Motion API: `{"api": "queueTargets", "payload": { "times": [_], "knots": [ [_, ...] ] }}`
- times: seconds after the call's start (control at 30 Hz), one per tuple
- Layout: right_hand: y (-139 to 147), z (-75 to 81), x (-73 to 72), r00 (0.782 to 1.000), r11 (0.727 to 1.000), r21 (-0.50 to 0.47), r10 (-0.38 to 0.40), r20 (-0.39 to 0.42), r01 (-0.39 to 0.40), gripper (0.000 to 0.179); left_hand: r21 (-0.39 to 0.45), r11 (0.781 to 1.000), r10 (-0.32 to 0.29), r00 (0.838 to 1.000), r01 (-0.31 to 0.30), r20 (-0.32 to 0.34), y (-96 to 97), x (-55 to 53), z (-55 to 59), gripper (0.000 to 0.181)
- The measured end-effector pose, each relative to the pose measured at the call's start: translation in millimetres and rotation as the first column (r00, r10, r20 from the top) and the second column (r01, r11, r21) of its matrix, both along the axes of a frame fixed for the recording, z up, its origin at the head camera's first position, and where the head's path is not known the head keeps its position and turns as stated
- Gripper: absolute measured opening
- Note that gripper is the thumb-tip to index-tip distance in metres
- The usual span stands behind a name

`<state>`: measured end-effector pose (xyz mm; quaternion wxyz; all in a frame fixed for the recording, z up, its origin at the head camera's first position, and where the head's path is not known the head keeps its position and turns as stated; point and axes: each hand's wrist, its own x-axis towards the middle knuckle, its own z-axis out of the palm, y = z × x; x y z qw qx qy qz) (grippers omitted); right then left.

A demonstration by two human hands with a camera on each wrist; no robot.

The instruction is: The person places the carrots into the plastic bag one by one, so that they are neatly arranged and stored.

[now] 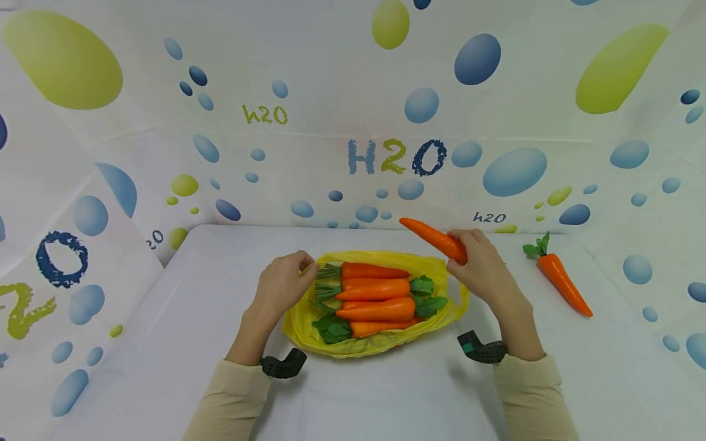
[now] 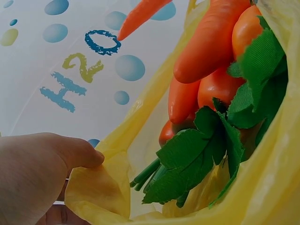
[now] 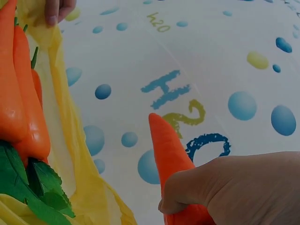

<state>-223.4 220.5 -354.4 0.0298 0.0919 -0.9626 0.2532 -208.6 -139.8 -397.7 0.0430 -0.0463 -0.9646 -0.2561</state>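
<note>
A yellow plastic bag (image 1: 300, 324) lies opened on the table with several orange carrots (image 1: 380, 309) inside, their green tops at both ends. My left hand (image 1: 282, 283) pinches the bag's left rim between thumb and fingers, plainest in the left wrist view, where the thumb presses on the yellow plastic (image 2: 101, 187). Above the bag's right end, my right hand (image 1: 485, 266) grips a single carrot (image 1: 432, 237) by its thick end, the tip pointing left and up. In the right wrist view the thumb lies across that carrot (image 3: 168, 150); its top is hidden by the hand.
Another carrot (image 1: 565, 285) with a leafy top lies on the white table (image 1: 353, 398), right of my right hand. Behind the table hangs a white cloth (image 1: 320, 159) with bubble prints and H2O lettering. Each wrist wears a black camera mount (image 1: 284, 364).
</note>
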Motion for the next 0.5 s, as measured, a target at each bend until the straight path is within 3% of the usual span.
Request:
{"api": "queueTargets", "payload": {
  "times": [0.5],
  "knots": [
    [-12.1,2.1,4.2,0.999,0.999,0.014,0.042,-0.003,-0.042,0.056,0.004,1.0,-0.002,1.0,0.002,-0.009,-1.1,-0.5,-1.1,0.03]
  ]
}}
